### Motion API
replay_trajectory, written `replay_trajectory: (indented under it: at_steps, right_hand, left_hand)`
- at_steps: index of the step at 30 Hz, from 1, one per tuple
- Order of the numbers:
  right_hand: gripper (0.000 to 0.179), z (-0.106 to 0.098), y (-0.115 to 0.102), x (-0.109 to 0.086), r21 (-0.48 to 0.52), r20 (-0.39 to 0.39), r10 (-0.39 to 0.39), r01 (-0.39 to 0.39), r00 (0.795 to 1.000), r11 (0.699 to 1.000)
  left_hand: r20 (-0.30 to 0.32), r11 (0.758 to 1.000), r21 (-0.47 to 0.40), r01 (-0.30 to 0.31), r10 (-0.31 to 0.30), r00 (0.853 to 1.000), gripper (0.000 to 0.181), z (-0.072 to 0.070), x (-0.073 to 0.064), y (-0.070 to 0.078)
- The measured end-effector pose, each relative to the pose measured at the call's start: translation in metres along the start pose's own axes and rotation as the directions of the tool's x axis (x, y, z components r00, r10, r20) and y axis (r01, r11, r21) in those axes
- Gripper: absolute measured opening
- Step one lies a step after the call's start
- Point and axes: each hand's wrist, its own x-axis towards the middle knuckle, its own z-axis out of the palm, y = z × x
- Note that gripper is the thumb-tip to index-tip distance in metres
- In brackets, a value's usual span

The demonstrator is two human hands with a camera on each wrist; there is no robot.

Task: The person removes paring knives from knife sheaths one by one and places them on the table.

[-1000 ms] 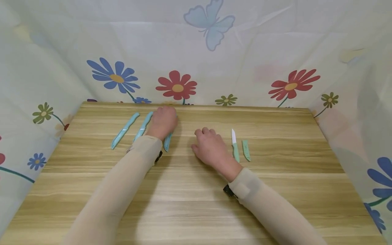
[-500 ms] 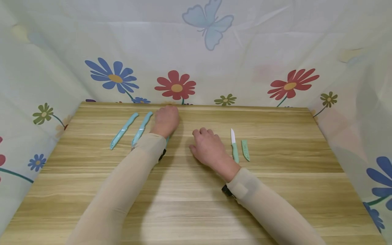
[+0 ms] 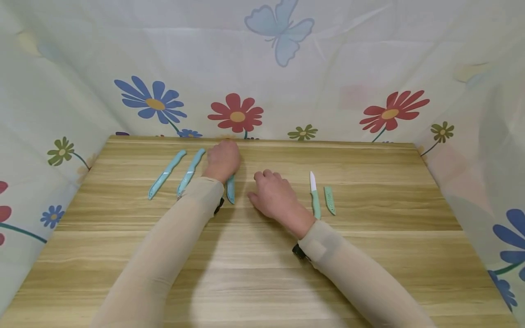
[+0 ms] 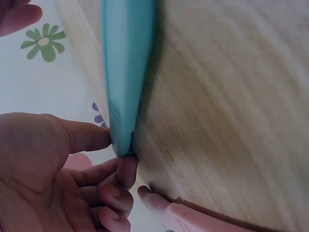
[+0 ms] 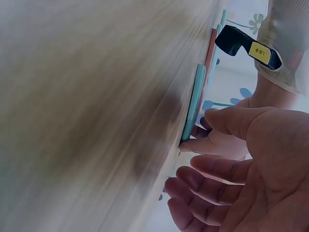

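Observation:
My left hand (image 3: 223, 159) pinches the handle end of a light-blue sheathed knife (image 3: 231, 191) between thumb and fingertips; the sheathed end points toward me. In the left wrist view, that knife (image 4: 128, 63) lies close along the wood, with the left thumb on one side of its end. To its right, my right hand (image 3: 275, 196) hovers low over the table, fingers loosely bent and holding nothing. The right wrist view has the right hand (image 5: 236, 169) beside the knife (image 5: 194, 101) and the left fingers.
Two more light-blue sheathed knives (image 3: 166, 175) (image 3: 191, 171) lie at the left. A pink item (image 4: 198, 217) shows beyond the left hand. Right of the right hand lie a green-handled knife (image 3: 315, 196), its pale blade bare, and a green sheath (image 3: 330, 200). Flowered cloth surrounds the wooden table (image 3: 246, 273).
The pinched knife's sheathed end has swung to the right, showing clear of the left sleeve. My left hand shifts slightly right, and my right hand drifts a little left toward it.

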Motion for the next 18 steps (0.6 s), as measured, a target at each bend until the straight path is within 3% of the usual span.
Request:
replay_trajectory:
  at_steps: [9, 18]
  right_hand:
    - [0.054, 0.001, -0.008, 0.012, 0.042, 0.068, 0.015, -0.018, 0.998, 0.999]
    - [0.053, 0.008, -0.015, 0.020, 0.041, 0.100, 0.028, -0.032, 0.995, 0.999]
  left_hand:
    - [0.030, 0.995, -0.051, 0.081, -0.079, 0.996, 0.030, -0.005, -0.005, 0.003]
    - [0.022, 0.988, -0.091, 0.124, -0.123, 0.992, 0.027, 0.001, -0.001, 0.004]
